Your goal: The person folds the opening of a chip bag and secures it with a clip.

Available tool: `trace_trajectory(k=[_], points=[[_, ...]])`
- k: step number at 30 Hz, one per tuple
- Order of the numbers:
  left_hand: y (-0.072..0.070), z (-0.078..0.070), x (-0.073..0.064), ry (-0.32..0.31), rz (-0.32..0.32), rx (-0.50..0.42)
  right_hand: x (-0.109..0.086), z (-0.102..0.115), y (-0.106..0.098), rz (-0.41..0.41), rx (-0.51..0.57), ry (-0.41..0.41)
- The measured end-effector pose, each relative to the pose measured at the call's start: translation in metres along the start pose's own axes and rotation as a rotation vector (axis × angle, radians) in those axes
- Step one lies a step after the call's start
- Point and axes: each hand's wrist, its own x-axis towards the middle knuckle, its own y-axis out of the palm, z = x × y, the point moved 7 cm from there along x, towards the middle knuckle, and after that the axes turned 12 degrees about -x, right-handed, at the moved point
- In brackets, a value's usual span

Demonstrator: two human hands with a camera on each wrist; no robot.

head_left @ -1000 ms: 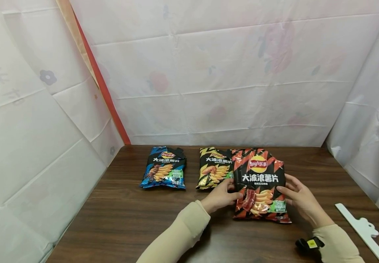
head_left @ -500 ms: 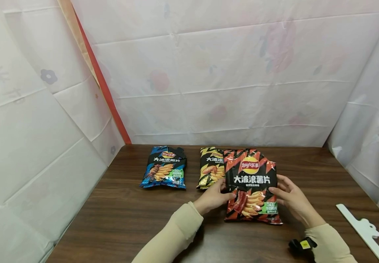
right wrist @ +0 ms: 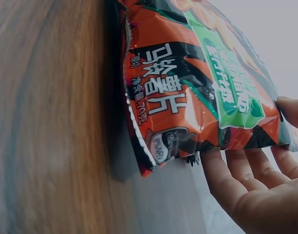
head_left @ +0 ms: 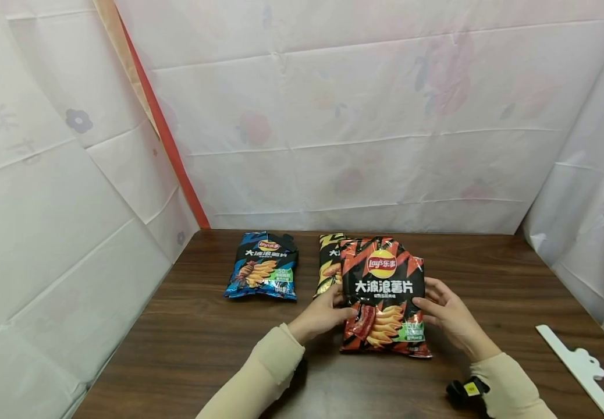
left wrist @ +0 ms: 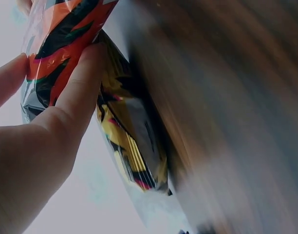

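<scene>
Both hands hold a red and black bag of potato chips (head_left: 386, 297) between them, its printed front facing the head camera. The left hand (head_left: 323, 314) grips its left edge, thumb on the front. At the right edge the right hand (head_left: 451, 317) pinches it, thumb in front and fingers behind, as the right wrist view shows. Partly hidden behind it is a yellow and black chip bag (head_left: 327, 273), which also appears beyond the left hand (left wrist: 46, 136) in the left wrist view. Farther left lies a blue and black chip bag (head_left: 262, 267).
A white sealing clip (head_left: 576, 369) lies at the right of the brown wooden table (head_left: 187, 349). White patterned sheets (head_left: 359, 116) stand at the back and both sides. A black strap with a yellow label (head_left: 466, 389) sits at the right wrist.
Both hands have moved left with the red chip bag, which now covers more of the yellow bag. The blue bag and the white clip have stayed in place.
</scene>
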Motion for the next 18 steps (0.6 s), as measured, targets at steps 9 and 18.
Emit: trace_trajectory(k=[9,18], points=[[-0.015,0.003,-0.010,0.010,0.018,-0.026,0.002,0.007,0.017,0.029,0.014,-0.070],[-0.026,0.004,-0.021,0.037,0.045,-0.114,0.005,0.013,0.031,0.036,0.025,-0.072]])
